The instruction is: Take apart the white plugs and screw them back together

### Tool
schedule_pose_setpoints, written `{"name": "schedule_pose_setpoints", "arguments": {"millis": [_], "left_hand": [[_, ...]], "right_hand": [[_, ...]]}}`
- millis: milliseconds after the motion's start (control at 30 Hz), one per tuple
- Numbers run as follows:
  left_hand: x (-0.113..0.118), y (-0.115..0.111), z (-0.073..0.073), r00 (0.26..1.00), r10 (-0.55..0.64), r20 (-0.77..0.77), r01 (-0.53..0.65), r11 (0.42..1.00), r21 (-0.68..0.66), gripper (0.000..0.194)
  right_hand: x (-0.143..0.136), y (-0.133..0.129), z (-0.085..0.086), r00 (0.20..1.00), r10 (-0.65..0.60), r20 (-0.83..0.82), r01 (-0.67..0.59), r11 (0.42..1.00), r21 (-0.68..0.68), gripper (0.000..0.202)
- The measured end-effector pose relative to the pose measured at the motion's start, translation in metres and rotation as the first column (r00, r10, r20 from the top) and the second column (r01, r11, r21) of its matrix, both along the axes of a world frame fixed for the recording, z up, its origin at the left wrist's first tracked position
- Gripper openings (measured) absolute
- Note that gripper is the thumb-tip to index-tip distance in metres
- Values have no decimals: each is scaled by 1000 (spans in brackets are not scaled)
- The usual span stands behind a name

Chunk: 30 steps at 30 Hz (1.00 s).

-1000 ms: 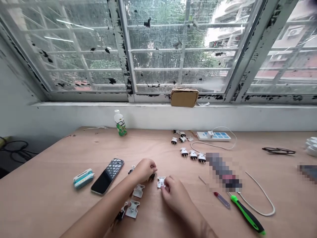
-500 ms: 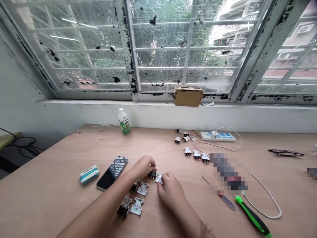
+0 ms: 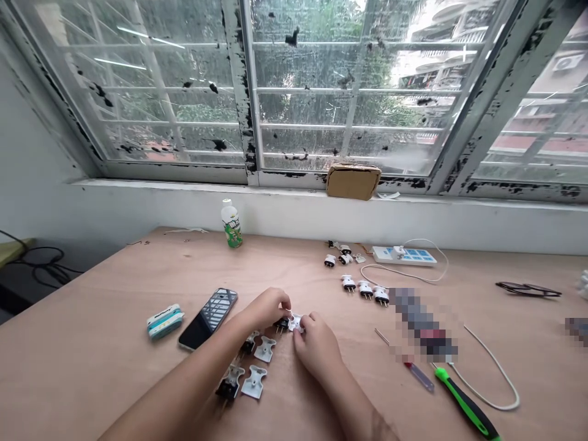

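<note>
My left hand (image 3: pixel 272 309) is closed, its fingertips pinching the top of an opened plug (image 3: pixel 282 324) with a black core and metal pins. Beside it my right hand (image 3: pixel 318 344) holds a white plug cover (image 3: pixel 294 323) between thumb and fingers, close against the plug's right side. The fingertips partly hide both pieces. Nearer to me lie two white plug covers, one upper (image 3: pixel 265 349) and one lower (image 3: pixel 254 381). To their left are two open plug halves with black cores, one (image 3: pixel 248 345) partly behind my left forearm and one (image 3: pixel 229 384) in front.
Assembled plugs (image 3: pixel 365 289) stand in a row further back, near a white power strip (image 3: pixel 404 255). A phone (image 3: pixel 208 318) and a white-teal packet (image 3: pixel 165 321) lie left. At right are a green-black screwdriver (image 3: pixel 466 404), a small clear-handled screwdriver (image 3: pixel 419 375) and glasses (image 3: pixel 528 289). A bottle (image 3: pixel 231 225) stands behind.
The view has shifted slightly. My hands stay at the same plug, and the right fingers have shifted a little on the white cover, which shows more of its face.
</note>
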<state>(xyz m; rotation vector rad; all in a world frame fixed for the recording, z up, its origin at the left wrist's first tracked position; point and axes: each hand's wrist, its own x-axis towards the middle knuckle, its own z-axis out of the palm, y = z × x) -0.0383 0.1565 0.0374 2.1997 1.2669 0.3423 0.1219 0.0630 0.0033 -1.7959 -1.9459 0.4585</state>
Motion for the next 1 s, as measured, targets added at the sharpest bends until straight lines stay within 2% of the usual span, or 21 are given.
{"name": "schedule_pose_setpoints", "arguments": {"millis": [233,333,433,567,667,767,867,1000], "left_hand": [[2,-7,10,974,113,196,-113,994,-14,19],[1,-12,12,914,238,328,-233,971,-54,26],[-3,-15,8,825,357,439,-331,934,-138,29],[-10,-17,-2,751,410,518,-341,912,-227,28],[-13,-19,-6,740,388,550,-308,922,-236,26],[-10,-23,-5,772,318,550,-244,948,-205,22],[0,-27,-3,831,203,517,-155,979,-135,21],[16,-30,-4,898,42,437,-20,998,-53,31]], "right_hand": [[6,-2,9,1000,-5,-11,5,1000,6,15],[17,9,17,1000,-16,-15,16,1000,0,21],[23,30,18,1000,-6,-13,5,998,-67,20],[21,56,10,999,36,-25,-40,981,-188,29],[20,61,5,997,52,-61,-64,974,-219,31],[29,51,6,994,24,-109,-44,982,-184,28],[45,31,11,986,-18,-168,-2,993,-120,21],[69,-3,14,966,-56,-254,40,997,-68,22]]}}
